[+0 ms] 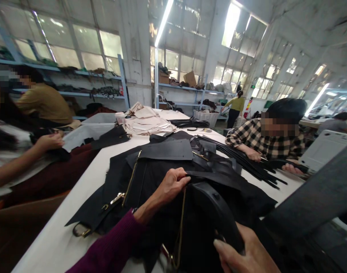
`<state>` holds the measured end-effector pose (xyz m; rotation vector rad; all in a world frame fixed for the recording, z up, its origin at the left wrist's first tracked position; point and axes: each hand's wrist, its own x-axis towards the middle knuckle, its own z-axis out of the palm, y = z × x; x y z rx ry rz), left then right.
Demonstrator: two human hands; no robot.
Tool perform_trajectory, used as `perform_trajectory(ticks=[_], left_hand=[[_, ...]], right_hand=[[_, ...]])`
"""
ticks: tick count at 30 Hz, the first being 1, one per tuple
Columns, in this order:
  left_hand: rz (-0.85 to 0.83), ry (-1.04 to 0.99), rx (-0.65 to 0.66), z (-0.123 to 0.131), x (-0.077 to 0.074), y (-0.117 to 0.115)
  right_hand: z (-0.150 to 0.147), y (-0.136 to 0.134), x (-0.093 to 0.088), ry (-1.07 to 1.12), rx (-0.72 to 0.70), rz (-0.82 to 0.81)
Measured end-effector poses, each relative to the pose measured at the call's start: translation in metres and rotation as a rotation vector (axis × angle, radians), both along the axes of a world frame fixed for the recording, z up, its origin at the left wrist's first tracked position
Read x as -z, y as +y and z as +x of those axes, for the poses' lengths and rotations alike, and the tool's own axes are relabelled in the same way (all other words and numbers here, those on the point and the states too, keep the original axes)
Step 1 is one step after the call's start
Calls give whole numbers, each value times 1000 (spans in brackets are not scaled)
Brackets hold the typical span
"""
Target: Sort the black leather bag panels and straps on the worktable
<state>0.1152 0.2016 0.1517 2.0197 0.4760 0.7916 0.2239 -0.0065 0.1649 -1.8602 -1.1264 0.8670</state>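
My left hand (171,186), in a purple sleeve, pinches the edge of a black leather piece (215,176) at the top of a black bag (210,212) lying in front of me. At the bottom edge of the view my right hand (241,252) grips the bag's thick black handle. A brass chain (181,223) hangs down the bag's front. Under it lies a heap of black leather panels (162,151) with brass clasps and a metal ring (79,229) at the near left.
The white table (76,197) runs away from me. A person in a checked shirt (264,142) handles black straps (247,163) at the right. Two people sit at the left (42,102). Beige paper patterns (147,121) lie at the far end; shelves line the back wall.
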Motion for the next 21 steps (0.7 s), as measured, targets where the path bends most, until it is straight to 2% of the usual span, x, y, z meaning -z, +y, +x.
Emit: perform_trajectory(ticks=[2,4,7,10,13,17,21], left_hand=[[-222,-73,19,1,6,-3],[-435,-143,17,2,14,-7],[-584,-204,-17,5,26,-12],[-610,-228,-47,6,33,-14],[-621,-250,-53,7,33,-15],[-536,-241,-36,5,29,-21],[-494,-199,-87,-3,36,-24]], right_hand=[[-2,10,-5,53,-82,45],[0,15,-11,80,-97,75],[9,10,-18,28,-61,80],[16,-9,-21,-46,-47,39],[13,-21,-17,-104,-48,-31],[-4,-11,-8,80,-109,-26],[-10,2,-7,124,-90,45]])
